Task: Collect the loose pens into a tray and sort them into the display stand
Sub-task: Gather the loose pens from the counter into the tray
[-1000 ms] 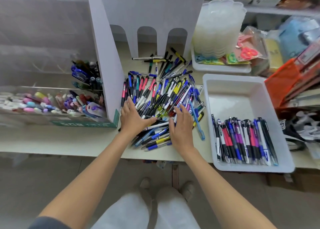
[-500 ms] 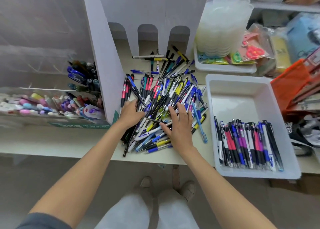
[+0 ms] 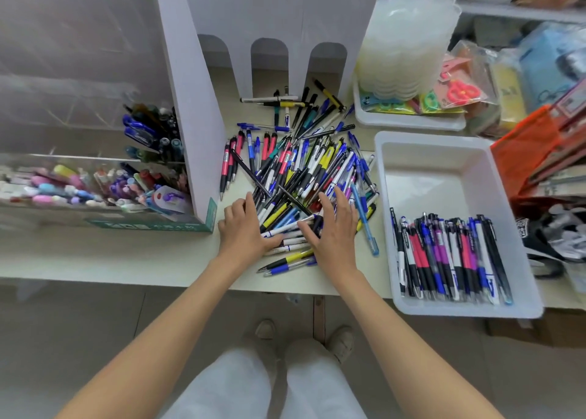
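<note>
Surface [image 3: 126, 254]: the pale top carries everything; you stand at its near edge with the heap straight ahead
Display stand [image 3: 285, 13]: upright behind the heap, its three arched openings facing you; no pen can be seen lodged in them, so sorting looks not yet begun
Tray [image 3: 437, 181]: white, just right of the heap, close enough that a handful need only travel sideways; its far half is bare
Loose pens [image 3: 304, 171]: a fanned heap on the surface between stand and tray; most long axes run from your side away toward the stand, leaning right, while the few nearest you lie almost crosswise; which end is the tip is too small to tell for most
Pens in tray [image 3: 450, 257]: one tidy row across the near end, side by side, long axes near to far, likely laid parallel for lifting out in bunches
Left hand [image 3: 244, 228]: resting on the heap's near left corner, grip apart, thumb splayed toward the other hand, holding nothing
Right hand [image 3: 336, 228]: flat on the heap's near right, fingers spread over the barrels, grip apart, nothing pinched; your two hands bracket the near pens, seemingly to rake them together
Blue pen [image 3: 364, 219]: a lone pale-blue one at the heap's right fringe, just beside your right hand, long axis running toward you and slightly right
</note>
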